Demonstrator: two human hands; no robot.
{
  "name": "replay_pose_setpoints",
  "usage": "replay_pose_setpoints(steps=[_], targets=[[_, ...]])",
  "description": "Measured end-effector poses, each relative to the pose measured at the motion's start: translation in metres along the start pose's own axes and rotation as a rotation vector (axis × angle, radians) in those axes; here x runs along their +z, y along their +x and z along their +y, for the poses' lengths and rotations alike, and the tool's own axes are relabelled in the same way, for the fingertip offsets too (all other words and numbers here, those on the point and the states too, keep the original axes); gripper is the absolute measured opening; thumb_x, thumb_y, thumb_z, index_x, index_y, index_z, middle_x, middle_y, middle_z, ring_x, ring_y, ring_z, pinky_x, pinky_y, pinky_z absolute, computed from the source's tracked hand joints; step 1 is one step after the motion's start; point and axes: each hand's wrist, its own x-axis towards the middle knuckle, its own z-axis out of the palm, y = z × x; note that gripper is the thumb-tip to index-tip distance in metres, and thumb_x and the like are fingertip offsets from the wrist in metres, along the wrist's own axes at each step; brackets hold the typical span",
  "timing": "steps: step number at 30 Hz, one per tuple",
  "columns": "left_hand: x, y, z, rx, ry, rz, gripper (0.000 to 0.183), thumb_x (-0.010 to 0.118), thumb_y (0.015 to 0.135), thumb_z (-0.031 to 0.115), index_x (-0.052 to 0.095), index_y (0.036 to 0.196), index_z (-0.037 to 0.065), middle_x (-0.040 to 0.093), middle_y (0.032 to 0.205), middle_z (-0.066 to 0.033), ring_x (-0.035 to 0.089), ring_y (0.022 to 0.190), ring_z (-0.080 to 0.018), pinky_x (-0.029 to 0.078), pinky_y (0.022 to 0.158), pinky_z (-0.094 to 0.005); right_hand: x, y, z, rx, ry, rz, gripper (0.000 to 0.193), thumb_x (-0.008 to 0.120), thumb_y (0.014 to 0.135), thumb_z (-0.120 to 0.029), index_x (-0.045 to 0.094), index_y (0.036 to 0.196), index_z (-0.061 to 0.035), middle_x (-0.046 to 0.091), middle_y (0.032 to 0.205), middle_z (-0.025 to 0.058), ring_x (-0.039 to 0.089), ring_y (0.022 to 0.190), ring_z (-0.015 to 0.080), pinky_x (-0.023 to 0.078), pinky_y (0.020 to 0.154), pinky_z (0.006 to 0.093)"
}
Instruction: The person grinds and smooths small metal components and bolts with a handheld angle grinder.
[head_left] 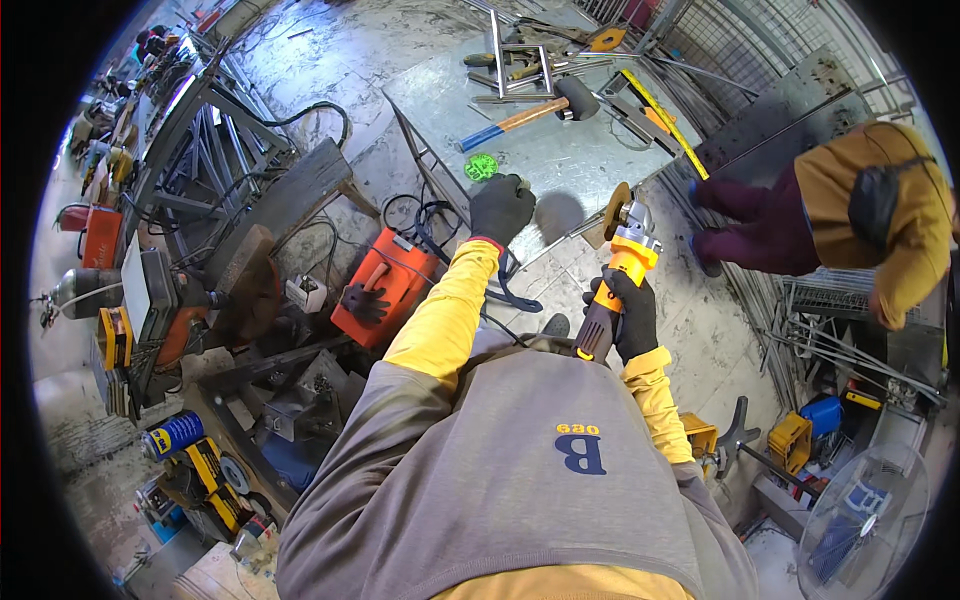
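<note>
My right hand point(634, 318), in a black glove, is wrapped round the body of a yellow and black angle grinder point(630, 262). The grinder's brownish disc point(617, 208) points away from me, near the edge of the metal-topped table point(430, 85). My left hand point(502, 210), gloved too, is closed over the table's near edge; whatever it may hold is hidden. Just beyond it lies a bright green round piece point(481, 167). Farther back on the table are a mallet point(530, 122) with a black head, a small metal frame point(524, 70) and a yellow measuring strip point(665, 122).
An orange-red machine box point(385, 290) with cables and a loose black glove stands left of my left arm. Another person point(850, 200) bends over at the right. A round fan point(866, 523) is at lower right, a blue spray can point(173, 435) at lower left. Metal bars lie at right.
</note>
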Motion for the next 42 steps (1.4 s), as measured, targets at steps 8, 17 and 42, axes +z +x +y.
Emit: replay_pose_setpoints(steps=[8,17,42], targets=[[0.004,0.005,-0.017,0.067,-0.045,0.058,0.040,0.058,0.102,0.043,0.073,0.095,0.007,0.072,0.099,-0.0207,0.070,0.096,-0.0419,0.053,0.085,-0.0535,0.000,-0.005,0.000,0.007,0.013,0.025,0.032,0.074,0.093,-0.025,0.064,0.112,-0.0004,0.069,0.091,0.0104,0.074,0.079,0.0247,0.063,0.069,0.0383],[-0.016,0.001,-0.009,-0.159,-0.374,-0.177,0.048,0.070,0.096,0.044,0.075,0.126,0.008,0.077,0.100,-0.0184,0.075,0.090,-0.0294,0.056,0.085,-0.0434,-0.013,-0.008,0.009,0.007,0.074,0.049,0.035,0.074,0.093,-0.027,0.065,0.114,-0.0012,0.069,0.092,0.0097,0.075,0.079,0.0248,0.063,0.070,0.0376],[0.001,-0.010,0.017,0.226,0.397,-0.019,0.036,0.081,0.086,0.043,0.076,0.105,0.012,0.074,0.101,-0.0133,0.072,0.095,-0.0359,0.054,0.082,-0.0494,-0.040,-0.011,0.016,-0.037,0.202,0.041,0.034,0.072,0.095,-0.026,0.064,0.115,-0.0006,0.069,0.093,0.0104,0.072,0.077,0.0230,0.061,0.071,0.0360]])
